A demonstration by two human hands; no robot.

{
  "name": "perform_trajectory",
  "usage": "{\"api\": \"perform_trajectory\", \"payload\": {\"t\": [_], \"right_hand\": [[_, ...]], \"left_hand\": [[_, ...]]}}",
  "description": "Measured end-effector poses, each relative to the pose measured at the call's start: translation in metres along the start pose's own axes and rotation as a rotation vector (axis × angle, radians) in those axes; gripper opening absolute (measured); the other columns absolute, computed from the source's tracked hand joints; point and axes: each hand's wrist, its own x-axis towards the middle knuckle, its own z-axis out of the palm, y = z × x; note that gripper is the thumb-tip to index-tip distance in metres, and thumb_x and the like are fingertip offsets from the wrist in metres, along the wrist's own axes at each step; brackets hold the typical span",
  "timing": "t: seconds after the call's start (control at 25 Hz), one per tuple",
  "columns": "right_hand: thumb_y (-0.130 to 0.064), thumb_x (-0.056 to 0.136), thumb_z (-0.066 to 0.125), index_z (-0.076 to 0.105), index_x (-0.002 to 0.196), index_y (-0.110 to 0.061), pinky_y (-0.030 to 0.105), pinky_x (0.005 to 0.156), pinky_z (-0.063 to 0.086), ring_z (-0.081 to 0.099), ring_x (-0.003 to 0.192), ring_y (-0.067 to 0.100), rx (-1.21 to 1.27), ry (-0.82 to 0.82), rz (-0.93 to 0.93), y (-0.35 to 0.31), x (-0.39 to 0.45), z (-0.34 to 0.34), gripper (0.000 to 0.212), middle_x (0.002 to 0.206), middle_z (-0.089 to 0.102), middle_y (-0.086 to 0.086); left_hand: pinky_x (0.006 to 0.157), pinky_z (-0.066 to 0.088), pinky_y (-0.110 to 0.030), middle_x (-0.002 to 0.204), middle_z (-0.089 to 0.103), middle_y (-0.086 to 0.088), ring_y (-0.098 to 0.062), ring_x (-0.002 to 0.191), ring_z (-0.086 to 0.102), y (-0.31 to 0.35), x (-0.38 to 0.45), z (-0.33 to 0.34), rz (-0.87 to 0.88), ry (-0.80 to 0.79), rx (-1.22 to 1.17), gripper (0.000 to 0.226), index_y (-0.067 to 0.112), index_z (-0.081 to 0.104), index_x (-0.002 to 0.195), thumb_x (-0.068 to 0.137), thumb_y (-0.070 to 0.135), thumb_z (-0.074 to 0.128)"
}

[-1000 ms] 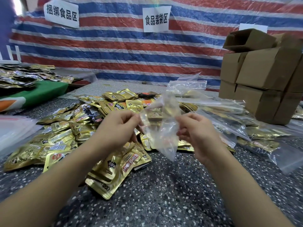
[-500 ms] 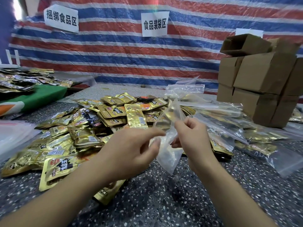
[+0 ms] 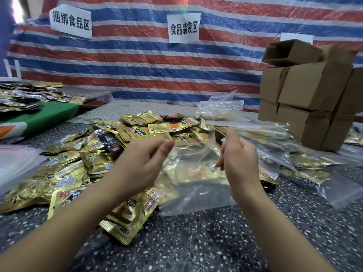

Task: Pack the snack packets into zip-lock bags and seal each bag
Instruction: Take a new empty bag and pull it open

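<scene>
Item by item, from the left edge of the bench (image 3: 196,242), a dark speckled surface: I see a stack of clear plastic sheets or bags (image 3: 13,160) lying flat at that edge, and behind it a green mat (image 3: 45,116) carrying a second heap of dark and gold packets (image 3: 23,95). Next, the main pile of gold snack packets (image 3: 94,160) spreads across the left and centre of the bench, packets overlapping, some reaching toward the near edge. Above the pile my left hand (image 3: 137,161) is raised, thumb and forefinger pinching the left top edge of an empty zip-lock bag (image 3: 194,183). The bag is clear and hangs in front of the pile, its lower edge touching or just above the bench; I cannot tell which. My right hand (image 3: 238,160) grips the bag's right top edge, fingers curled round the plastic. To the right, more clear bags (image 3: 245,122) lie heaped over the pile's far right side, and filled bags of gold packets (image 3: 306,171) lie near the right edge of the bench. At the far right corner stands a stack of brown cardboard boxes (image 3: 312,99), one open box tilted on top. Behind everything hangs a red, white and blue striped tarpaulin (image 3: 137,61) with a left paper sign (image 3: 70,21) and a middle paper sign (image 3: 183,27) bearing Chinese characters.
</scene>
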Motion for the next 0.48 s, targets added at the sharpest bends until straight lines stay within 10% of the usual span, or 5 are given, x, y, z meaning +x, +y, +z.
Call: {"api": "perform_trajectory", "payload": {"t": [0.2,0.48], "right_hand": [[-0.020,0.092,0.049,0.038,0.057,-0.022,0.026,0.047,0.024,0.030,0.044,0.005,-0.140,0.097,-0.052,-0.011,0.031,-0.013,0.037,0.040,0.036,-0.016],[-0.026,0.100,0.052,0.063,0.096,-0.010,0.028,0.066,0.052,0.064,0.078,0.016,-0.493,-0.542,0.075,-0.016,0.097,0.055,0.019,0.092,0.069,0.006]], "left_hand": [[0.043,0.024,-0.021,0.046,0.033,0.007,-0.005,0.043,0.031,-0.015,0.007,-0.017,-0.081,0.145,-0.224,0.062,0.001,0.038,0.054,0.101,0.042,0.040],[0.045,0.022,-0.014,0.045,0.031,0.009,-0.005,0.042,0.030,-0.024,0.005,-0.016,0.036,0.107,-0.089,0.055,0.015,0.035,0.049,0.096,0.041,0.045]]}}
